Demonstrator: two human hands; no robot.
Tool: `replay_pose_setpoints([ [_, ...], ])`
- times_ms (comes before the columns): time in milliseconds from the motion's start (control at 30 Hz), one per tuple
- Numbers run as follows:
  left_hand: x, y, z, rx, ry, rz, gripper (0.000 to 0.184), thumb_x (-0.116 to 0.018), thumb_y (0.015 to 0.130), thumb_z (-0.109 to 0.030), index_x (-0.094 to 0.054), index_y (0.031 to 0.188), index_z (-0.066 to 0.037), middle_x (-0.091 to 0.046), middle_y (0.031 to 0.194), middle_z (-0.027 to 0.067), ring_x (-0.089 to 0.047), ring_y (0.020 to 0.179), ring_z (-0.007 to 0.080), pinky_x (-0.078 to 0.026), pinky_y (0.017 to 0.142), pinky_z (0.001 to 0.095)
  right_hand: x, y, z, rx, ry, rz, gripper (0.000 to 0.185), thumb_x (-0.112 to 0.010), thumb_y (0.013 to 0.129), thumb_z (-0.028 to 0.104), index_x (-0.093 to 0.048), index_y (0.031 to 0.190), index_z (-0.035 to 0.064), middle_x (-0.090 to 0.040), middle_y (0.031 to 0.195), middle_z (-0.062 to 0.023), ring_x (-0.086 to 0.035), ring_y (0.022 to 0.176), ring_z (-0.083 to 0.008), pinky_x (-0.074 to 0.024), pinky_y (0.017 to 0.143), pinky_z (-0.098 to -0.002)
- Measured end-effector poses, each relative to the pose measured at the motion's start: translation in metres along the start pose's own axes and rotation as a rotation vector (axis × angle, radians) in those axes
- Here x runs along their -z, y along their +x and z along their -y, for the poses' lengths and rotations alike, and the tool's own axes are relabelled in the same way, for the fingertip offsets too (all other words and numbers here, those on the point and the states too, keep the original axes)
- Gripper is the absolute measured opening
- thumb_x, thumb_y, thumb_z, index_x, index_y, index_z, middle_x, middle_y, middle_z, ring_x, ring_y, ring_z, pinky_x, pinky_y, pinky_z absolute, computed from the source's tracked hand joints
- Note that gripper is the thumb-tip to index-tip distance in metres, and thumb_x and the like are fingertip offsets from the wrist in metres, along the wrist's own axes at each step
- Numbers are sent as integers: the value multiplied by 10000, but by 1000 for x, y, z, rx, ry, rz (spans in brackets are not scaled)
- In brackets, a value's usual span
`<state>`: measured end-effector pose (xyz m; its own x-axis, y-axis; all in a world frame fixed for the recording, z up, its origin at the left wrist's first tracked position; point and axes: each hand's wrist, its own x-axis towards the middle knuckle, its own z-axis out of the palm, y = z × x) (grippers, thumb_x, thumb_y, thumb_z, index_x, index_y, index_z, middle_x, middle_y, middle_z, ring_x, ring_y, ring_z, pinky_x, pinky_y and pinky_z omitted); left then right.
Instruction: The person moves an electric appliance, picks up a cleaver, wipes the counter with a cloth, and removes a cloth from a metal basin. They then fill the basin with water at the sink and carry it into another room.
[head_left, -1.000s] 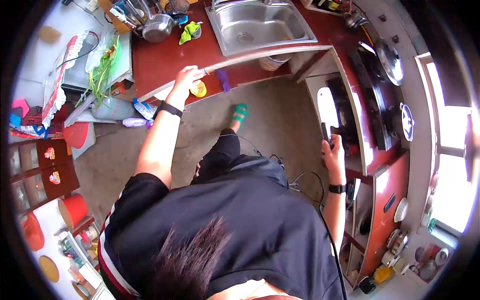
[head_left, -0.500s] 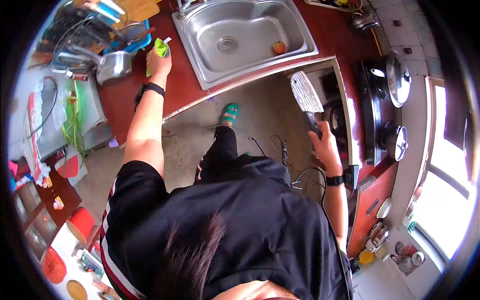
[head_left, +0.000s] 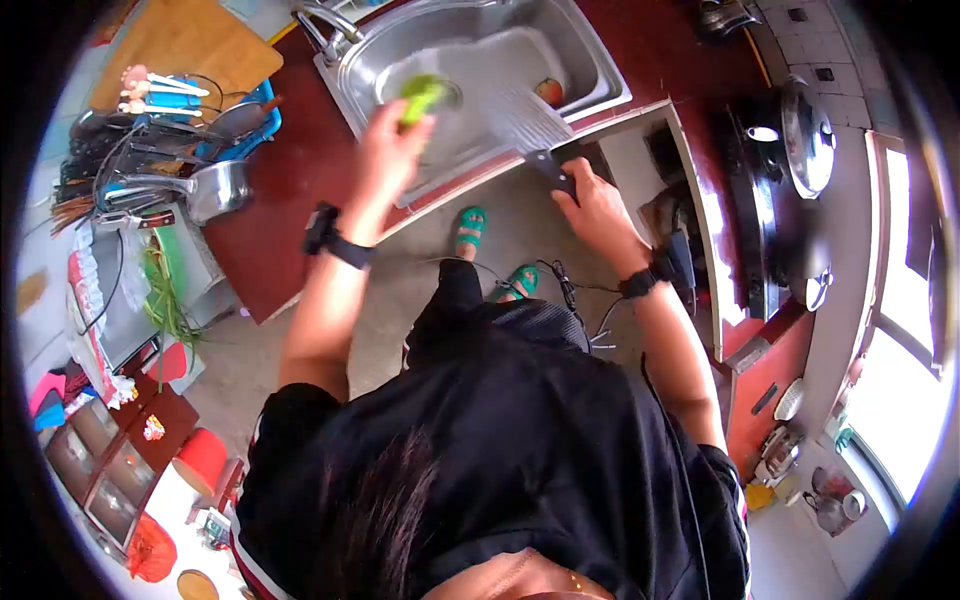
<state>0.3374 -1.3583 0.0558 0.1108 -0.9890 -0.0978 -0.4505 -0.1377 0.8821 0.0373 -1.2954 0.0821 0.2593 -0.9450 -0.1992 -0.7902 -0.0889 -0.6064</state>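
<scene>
Dark red bench (head_left: 290, 205) wraps round this kitchen, with a stainless-steel sink (head_left: 590, 55) set into its far stretch and a tap (head_left: 330, 25) at the sink's left corner. Inside the basin, toward the right, lies a reddish fruit (head_left: 549, 92). Right hand (head_left: 600, 215) has its fingers closed round the black handle of a cleaver (head_left: 537, 145); the broad blade points up and leftward, reaching over the sink's near rim, its far end blurred and seen just beside the fruit. Left hand (head_left: 393, 145), also blurred, is above the left part of the basin — it has hold of a crumpled yellow-green cloth (head_left: 427, 95), fingers drawn in around it, though their exact set cannot be made out. Cloth and blade are apart. Left of the sink sit a metal saucepan (head_left: 220, 190), a blue basket (head_left: 268, 125) and a wooden cutting board (head_left: 200, 50); over on the right, a shiny domed lid (head_left: 808, 140) shows at the stove (head_left: 755, 220). Below — green sandals (head_left: 471, 228) on the floor.
</scene>
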Motion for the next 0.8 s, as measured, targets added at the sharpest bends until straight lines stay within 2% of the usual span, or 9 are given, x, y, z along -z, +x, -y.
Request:
replay_pose_setpoints([
  [100, -53, -4, -45, -580, 198, 49, 271, -721, 815, -201, -679, 1075, -135, -590, 967, 110, -630, 853, 301, -520, 727, 377, 1, 20, 19, 177, -61, -54, 376, -657, 841, 164, -462, 1133, 30, -639, 974, -202, -608, 957, -394, -495, 801, -454],
  [167, -63, 4, -57, -609, 364, 203, 232, -685, 831, -220, -683, 1055, -160, -577, 962, 94, -636, 841, 321, -530, 701, 416, 16, 19, 32, 193, -214, -44, 375, -661, 827, 153, -473, 1126, 28, -638, 978, -174, -597, 984, -367, -497, 815, -443],
  [300, -54, 92, -8, -374, 708, 138, 200, -647, 840, -229, -681, 1028, -173, -588, 981, 131, -630, 816, 345, -513, 665, 465, 32, 4, 26, 165, -240, -70, 368, -657, 828, 152, -485, 1126, 22, -636, 959, -177, -602, 963, -362, -499, 801, -445],
  [433, -16, 122, -2, -107, 425, -22, 339, -664, 845, -346, -674, 1106, -131, -620, 1022, 182, -618, 913, 372, -495, 770, 443, 49, 1, 16, -2, 5, -158, 332, -630, 855, 151, -505, 1128, 9, -648, 937, -179, -621, 913, -372, -493, 781, -446],
  [567, -38, 90, -44, -333, 26, -192, 316, -688, 862, -277, -651, 1069, -41, -590, 984, 169, -593, 898, 331, -474, 781, 407, 52, 21, -9, -354, 1309, -6, 318, -527, 958, 269, -522, 1114, -9, -533, 705, -47, -511, 617, -187, -421, 584, -313],
  [600, -43, 74, -66, -332, 78, -121, 297, -695, 864, -239, -641, 1052, -15, -575, 974, 159, -585, 898, 314, -471, 776, 403, 50, 24, -4, -420, 1575, -11, 338, -475, 996, 318, -522, 1072, -8, -386, 649, 32, -352, 580, -82, -326, 521, -231],
  [633, -56, 64, -76, -437, 49, -112, 279, -695, 858, -216, -643, 1056, -27, -575, 978, 156, -588, 890, 308, -475, 766, 389, 50, 26, -1, -429, 1756, 37, 336, -467, 1003, 324, -520, 1056, -4, -364, 636, 36, -338, 572, -77, -316, 511, -226],
  [667, -66, 56, -88, -677, 80, -97, 199, -683, 884, -166, -637, 1009, -18, -556, 936, 87, -564, 791, 195, -476, 683, 325, 50, 27, 1, -436, 1936, 90, 336, -459, 1009, 330, -517, 1039, 1, -343, 624, 41, -325, 563, -73, -307, 500, -222],
  [800, -92, 39, -101, -743, 170, 90, 201, -676, 854, -122, -645, 1041, -56, -564, 982, 134, -596, 869, 318, -500, 736, 400, 57, 24, 16, -367, 2177, 239, 355, -425, 1024, 363, -506, 1000, 19, -295, 587, 58, -280, 505, -53, -257, 428, -198],
])
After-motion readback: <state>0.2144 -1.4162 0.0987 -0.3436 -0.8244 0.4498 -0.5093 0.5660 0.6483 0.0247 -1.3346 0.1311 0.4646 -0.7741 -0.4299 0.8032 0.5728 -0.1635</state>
